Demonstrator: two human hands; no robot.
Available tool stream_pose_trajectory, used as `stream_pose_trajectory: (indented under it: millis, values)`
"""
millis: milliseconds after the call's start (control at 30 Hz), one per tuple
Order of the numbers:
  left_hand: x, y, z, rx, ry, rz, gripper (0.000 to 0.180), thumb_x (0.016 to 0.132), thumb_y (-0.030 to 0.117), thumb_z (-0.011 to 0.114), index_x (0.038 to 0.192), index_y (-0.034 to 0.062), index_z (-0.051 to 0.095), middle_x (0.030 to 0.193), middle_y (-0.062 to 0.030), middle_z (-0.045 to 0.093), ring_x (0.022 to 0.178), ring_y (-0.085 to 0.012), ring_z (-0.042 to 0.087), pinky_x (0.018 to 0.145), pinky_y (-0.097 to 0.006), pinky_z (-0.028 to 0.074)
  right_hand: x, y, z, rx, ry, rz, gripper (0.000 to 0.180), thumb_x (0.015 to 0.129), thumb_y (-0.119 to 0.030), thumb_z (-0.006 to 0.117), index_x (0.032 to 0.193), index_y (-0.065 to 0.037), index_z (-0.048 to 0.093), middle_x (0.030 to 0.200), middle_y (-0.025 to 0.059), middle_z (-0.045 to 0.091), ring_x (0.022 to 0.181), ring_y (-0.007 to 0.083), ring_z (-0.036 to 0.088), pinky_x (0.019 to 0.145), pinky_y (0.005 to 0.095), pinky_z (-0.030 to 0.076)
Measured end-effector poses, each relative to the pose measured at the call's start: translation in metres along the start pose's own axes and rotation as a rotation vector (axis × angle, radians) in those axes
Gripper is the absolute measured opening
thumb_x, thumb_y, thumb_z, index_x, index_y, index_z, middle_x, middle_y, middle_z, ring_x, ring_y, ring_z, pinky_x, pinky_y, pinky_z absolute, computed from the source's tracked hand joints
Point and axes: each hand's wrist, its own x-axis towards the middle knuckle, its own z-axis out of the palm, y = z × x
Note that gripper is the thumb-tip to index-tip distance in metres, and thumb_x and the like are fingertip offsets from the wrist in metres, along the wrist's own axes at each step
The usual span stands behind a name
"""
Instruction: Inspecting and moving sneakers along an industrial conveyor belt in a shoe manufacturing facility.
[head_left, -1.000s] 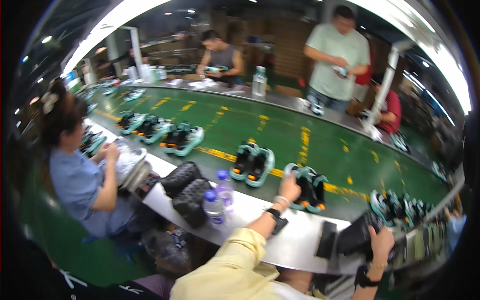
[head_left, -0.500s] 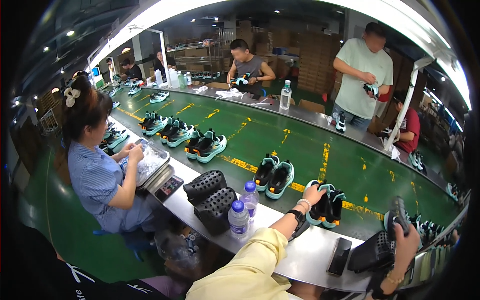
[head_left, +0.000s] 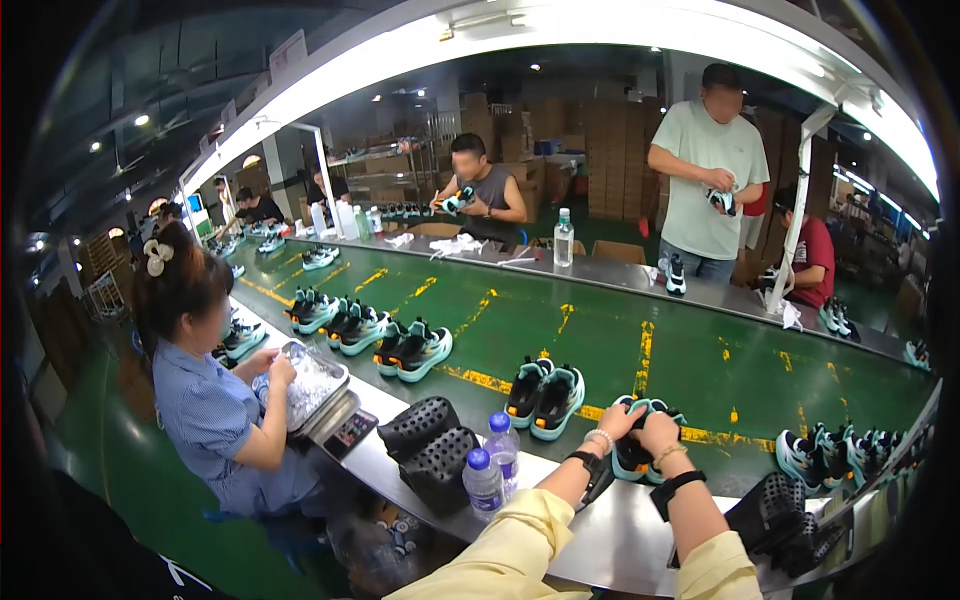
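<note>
A pair of black and mint-green sneakers (head_left: pixel 627 466) with orange accents stands on the green belt in front of me. My left hand (head_left: pixel 617 420) is closed on the top of these sneakers. Right beside it, my right hand (head_left: pixel 659 436) is also closed at their collar. The hands nearly touch and cover much of the uppers, so which shoe each one grips is partly hidden. Just left of them stands another matching pair of sneakers (head_left: pixel 556 400).
Black perforated clogs (head_left: pixel 437 468) and two purple-labelled bottles (head_left: pixel 485 488) stand left on the metal edge; more black clogs (head_left: pixel 765 515) lie right. Sneakers (head_left: pixel 418 352) line the belt. Beside me a co-worker (head_left: pixel 215 400) handles a plastic-lined tray (head_left: pixel 345 405). Other people work across the belt.
My right hand has let go of a dark shoe-like thing at the right and moved left to the sneakers. My left hand stays on them. The view has shifted slightly.
</note>
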Motion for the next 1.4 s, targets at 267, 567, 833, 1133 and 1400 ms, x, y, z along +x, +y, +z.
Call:
stream_pose_trajectory:
  millis: [267,567,833,1133,1400]
  values:
    - [-0.010,0.001,0.000,0.000,0.043,-0.023,0.071,0.086,0.064,0.057,0.095,-0.0057,0.071,0.090,-0.0281,0.069,0.090,-0.0411,0.067,0.081,-0.044,0.051,0.005,-0.018,0.057,0.054,0.100,0.053,0.022,0.087,-0.024,0.061,0.080,-0.007,0.073,0.082,0.0150,0.072,0.080,0.0307,0.072,0.070,0.0407,0.058]
    - [-0.022,0.023,0.010,-0.099,0.007,-0.147,0.086,0.085,0.067,0.056,0.119,-0.0123,0.060,0.113,-0.0331,0.063,0.112,-0.0430,0.060,0.096,-0.043,0.046,0.023,0.007,0.069,0.228,0.017,0.092,0.028,0.088,-0.027,0.058,0.089,-0.003,0.073,0.090,0.0213,0.071,0.087,0.0363,0.071,0.078,0.0441,0.057]
    - [0.002,-0.024,-0.007,0.089,-0.128,0.114,0.085,0.069,0.038,0.079,0.138,0.0001,0.047,0.124,-0.0246,0.062,0.110,-0.0364,0.063,0.096,-0.038,0.049,-0.045,-0.018,0.022,0.317,0.203,-0.210,0.020,0.084,-0.018,0.061,0.081,0.001,0.068,0.076,0.0226,0.068,0.073,0.0384,0.068,0.068,0.0469,0.055]
    - [-0.027,0.015,0.020,0.598,0.028,0.089,0.057,0.075,0.021,0.077,0.122,0.0024,0.052,0.110,-0.0159,0.065,0.095,-0.0342,0.067,0.076,-0.043,0.058,-0.103,-0.015,0.032,0.079,0.297,-0.328,0.020,0.080,-0.018,0.062,0.089,-0.001,0.066,0.087,0.0186,0.066,0.097,0.0333,0.063,0.095,0.0489,0.045]
    - [-0.007,0.003,0.011,0.342,-0.115,-0.029,0.087,0.062,0.022,0.081,0.138,0.0036,0.043,0.106,-0.0240,0.068,0.096,-0.0388,0.067,0.082,-0.043,0.056,-0.104,0.010,0.026,0.420,0.214,-0.308,0.042,0.079,-0.012,0.064,0.119,0.001,0.057,0.117,0.0237,0.061,0.114,0.0375,0.056,0.099,0.0446,0.043]
